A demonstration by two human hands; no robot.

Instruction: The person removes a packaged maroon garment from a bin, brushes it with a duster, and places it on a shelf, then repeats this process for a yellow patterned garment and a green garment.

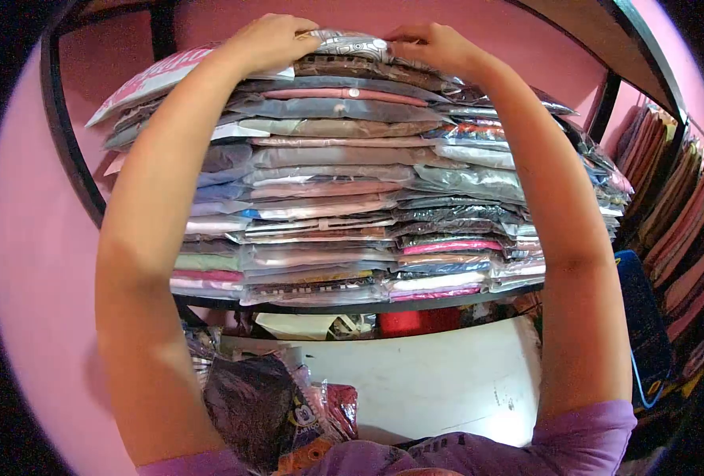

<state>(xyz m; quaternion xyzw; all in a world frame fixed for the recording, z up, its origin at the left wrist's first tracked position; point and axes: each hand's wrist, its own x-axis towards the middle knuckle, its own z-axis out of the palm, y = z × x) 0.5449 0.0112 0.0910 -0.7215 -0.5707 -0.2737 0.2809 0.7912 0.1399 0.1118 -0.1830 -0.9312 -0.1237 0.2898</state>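
Both my arms reach up to the top of a tall stack of folded garments in clear plastic bags. My left hand is closed at the left side of a bagged garment with a black-and-white pattern. At the opposite side of that same bag, the fingers of my right hand are curled over its edge. The bag lies on top of the pile, above a brown bagged garment. Left of my left hand rests a pink-and-white packet.
The stacks fill a dark-framed shelf against a pink wall. Below is a white surface, with dark bagged clothes at its left. Clothes hang on a rack at the right, near a blue item with a cord.
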